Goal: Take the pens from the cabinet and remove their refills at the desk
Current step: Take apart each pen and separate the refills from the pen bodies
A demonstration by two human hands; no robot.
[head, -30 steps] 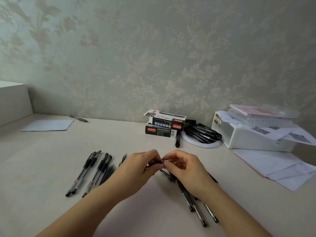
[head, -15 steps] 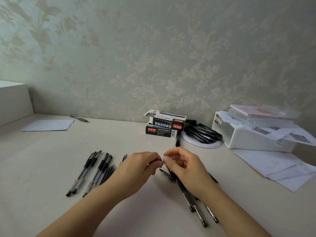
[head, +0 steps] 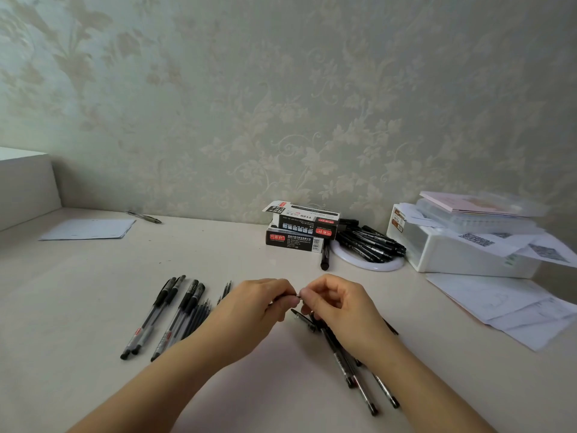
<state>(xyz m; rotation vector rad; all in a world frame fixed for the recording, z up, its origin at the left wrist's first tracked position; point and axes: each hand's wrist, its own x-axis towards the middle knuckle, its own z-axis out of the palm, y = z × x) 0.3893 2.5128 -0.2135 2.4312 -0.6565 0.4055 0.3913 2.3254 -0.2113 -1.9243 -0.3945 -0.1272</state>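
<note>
Head view: left hand (head: 253, 303) and right hand (head: 338, 306) meet above the desk (head: 78, 307), fingers of both curled and pinching one pen (head: 298, 297), of which only a small metal bit shows between the fingertips. Capped pens (head: 162, 314) lie in a row left of the hands, with loose refills (head: 196, 317) beside them. More pens (head: 352, 370) lie under the right wrist; two boxes (head: 299, 232) stand near the wall.
</note>
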